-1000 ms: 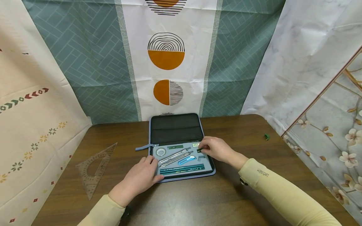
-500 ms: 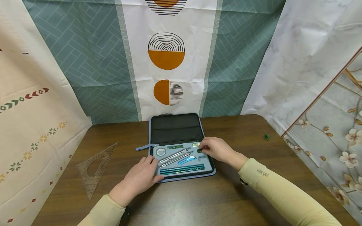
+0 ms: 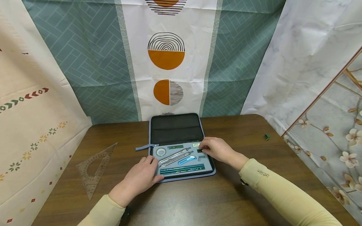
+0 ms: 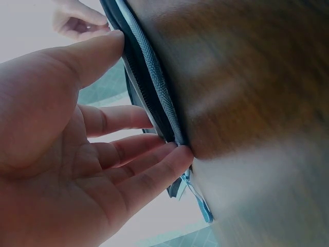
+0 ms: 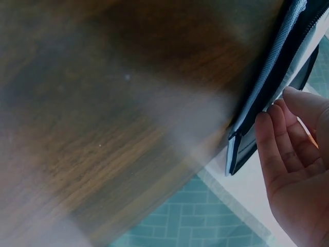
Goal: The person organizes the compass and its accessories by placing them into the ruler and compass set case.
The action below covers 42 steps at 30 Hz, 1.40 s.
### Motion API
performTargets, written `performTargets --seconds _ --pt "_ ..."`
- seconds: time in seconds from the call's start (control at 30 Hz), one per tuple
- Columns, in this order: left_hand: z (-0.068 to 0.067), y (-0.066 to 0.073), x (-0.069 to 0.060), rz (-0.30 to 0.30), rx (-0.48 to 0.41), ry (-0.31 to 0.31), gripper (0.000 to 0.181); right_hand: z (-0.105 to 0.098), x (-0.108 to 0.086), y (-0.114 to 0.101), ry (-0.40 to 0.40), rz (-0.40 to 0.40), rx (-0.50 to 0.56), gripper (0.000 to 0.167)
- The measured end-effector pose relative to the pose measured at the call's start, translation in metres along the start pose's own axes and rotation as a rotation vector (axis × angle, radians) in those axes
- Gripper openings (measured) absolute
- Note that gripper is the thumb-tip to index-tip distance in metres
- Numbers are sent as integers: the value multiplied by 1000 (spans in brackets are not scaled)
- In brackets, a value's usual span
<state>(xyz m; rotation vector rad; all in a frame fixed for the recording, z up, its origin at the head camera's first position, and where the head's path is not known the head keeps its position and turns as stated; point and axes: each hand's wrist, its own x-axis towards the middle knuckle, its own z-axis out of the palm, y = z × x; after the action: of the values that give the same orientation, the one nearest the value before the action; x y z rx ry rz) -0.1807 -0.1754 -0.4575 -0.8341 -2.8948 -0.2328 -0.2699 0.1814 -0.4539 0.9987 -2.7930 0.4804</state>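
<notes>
An unfolded zip case with a grey insert lies on the table. My left hand rests at its front left corner, fingertips and thumb touching the edge; the left wrist view shows the fingers against the zipper rim. At the insert's right side, my right hand pinches a small dark block, mostly covered by the fingertips. Near it are a pale green-and-white piece and a vacant slot. The insert also holds metal compasses, a blue cutter, dark green pencils and a round white disc.
A clear set square with a protractor cutout lies on the table at left. A small green object sits far right. The case's black lid stands raised before the hanging curtain. A strap sticks out left.
My right hand and the dark block have shifted very slightly to the right. My left hand and the case stay in place.
</notes>
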Motion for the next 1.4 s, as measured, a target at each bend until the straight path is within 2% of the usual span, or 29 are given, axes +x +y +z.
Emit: performTargets --seconds 0.13,0.3,0.63,0.93,1.4 --pt "0 0 0 4 5 2 61 -2 -2 1 4 0 -9 19" --pt "-2 1 1 0 2 -5 61 -8 -9 7 29 39 -21 21" --pt "-2 0 1 -1 6 -13 62 -16 -31 36 79 58 -100 36" --pt "-3 -1 0 -5 0 -9 61 -27 -51 63 55 139 -166 50" --pt "-1 1 0 -15 -6 -16 61 -45 -75 95 44 194 -217 52"
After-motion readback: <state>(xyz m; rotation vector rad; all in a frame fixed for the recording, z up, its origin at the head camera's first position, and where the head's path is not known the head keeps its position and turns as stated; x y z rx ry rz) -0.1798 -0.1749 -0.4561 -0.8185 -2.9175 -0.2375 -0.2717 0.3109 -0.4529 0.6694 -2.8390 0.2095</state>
